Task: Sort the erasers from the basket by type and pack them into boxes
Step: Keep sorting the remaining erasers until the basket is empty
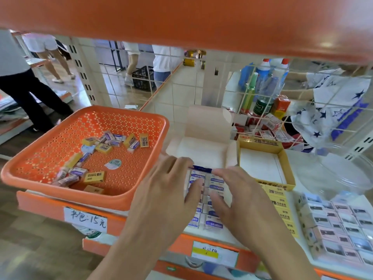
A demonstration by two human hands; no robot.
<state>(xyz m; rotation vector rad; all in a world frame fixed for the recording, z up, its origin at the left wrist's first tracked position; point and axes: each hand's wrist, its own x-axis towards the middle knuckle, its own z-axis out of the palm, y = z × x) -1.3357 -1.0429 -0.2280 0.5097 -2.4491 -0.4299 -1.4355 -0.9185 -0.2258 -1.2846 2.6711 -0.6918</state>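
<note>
While both hands lie flat over them, the blue-and-white erasers (pixel 213 223) sit packed in tidy rows in the near part of a white box (pixel 199 152), whose far half shows bare bottom and whose lid flap stands up behind. The left hand (pixel 167 188) covers the left rows with spread, loosely straight fingers; the right hand (pixel 240 195) reaches in from the right, its fingers stretched across the middle rows. Neither hand grips anything: the fingertips only touch the eraser tops.

Just left of the box, an orange perforated basket (pixel 84 197) rests on the shelf edge. It holds loose erasers scattered in two clusters: yellow-sleeved erasers (pixel 94 177) mixed with purple-and-white erasers (pixel 78 171), and a round sticker (pixel 113 164) lying flat between the clusters. Touching the white box on its right stands a yellow cardboard box (pixel 274 184) with nothing visible inside.

Farther right, small pale packets (pixel 339 225) lie in close rows, with a clear plastic dish (pixel 343 174) beyond them. A handwritten price label (pixel 85 219) hangs on the shelf front under the basket. Behind a white wire grid (pixel 252 93) stand bottles (pixel 264 81), and people stand in the aisle beyond.
</note>
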